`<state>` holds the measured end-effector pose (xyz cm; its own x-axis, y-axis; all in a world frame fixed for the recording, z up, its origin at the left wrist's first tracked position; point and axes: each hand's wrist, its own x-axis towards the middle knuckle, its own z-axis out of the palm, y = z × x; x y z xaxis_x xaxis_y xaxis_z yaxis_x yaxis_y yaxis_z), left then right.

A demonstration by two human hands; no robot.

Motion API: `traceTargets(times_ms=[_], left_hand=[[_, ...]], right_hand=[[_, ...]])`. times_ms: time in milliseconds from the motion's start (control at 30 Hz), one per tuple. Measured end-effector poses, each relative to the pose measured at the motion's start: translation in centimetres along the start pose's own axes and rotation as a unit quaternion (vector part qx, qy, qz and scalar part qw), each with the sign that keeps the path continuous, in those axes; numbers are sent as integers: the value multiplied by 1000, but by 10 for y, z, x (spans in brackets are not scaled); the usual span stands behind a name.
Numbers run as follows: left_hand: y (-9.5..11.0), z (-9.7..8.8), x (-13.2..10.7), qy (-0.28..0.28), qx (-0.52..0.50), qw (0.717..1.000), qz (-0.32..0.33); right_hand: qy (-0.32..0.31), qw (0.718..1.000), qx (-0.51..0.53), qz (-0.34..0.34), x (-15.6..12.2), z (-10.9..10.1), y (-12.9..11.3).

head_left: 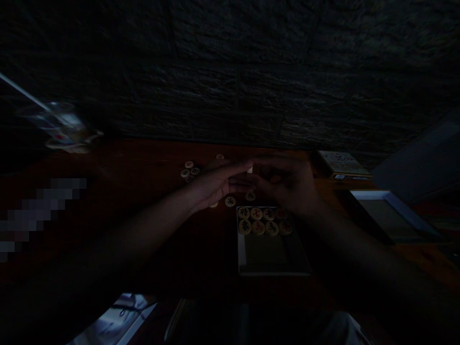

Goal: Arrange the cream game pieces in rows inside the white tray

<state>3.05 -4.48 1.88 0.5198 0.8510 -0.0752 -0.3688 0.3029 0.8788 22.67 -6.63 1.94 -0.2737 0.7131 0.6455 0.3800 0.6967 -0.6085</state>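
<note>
Above the table my two hands meet around a wooden Chinese chess piece (250, 169), seen on its edge. The thumb and fingers of my left hand (215, 184) close about it from the left. From the other side, my right hand (289, 184) pinches it between thumb and forefinger. Just below lies an open box tray (242, 256) with two rows of round pieces (258, 227), marked in red and black, along its far end. Loose pieces (230, 201) rest between the tray and my hands. Another small group (189, 165) sits beyond my left wrist.
A patterned box (343, 163) lies at the back right, with a second shallow tray (388, 194) in front of it. At the far left stands a clear cup (68, 122) with a straw. A dark stone wall (215, 86) bounds the table's back. The scene is very dim.
</note>
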Motion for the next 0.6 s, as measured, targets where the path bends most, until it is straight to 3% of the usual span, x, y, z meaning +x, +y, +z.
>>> traceTargets(times_ms=[467,600], left_hand=[[2,-3,1,-8,14,1000,-16],[3,-2,0,-5,33,999,-3]], right_hand=[[6,999,-24,-29,-1,-1,1],[1,1000,-18,-3,-2,0,2]])
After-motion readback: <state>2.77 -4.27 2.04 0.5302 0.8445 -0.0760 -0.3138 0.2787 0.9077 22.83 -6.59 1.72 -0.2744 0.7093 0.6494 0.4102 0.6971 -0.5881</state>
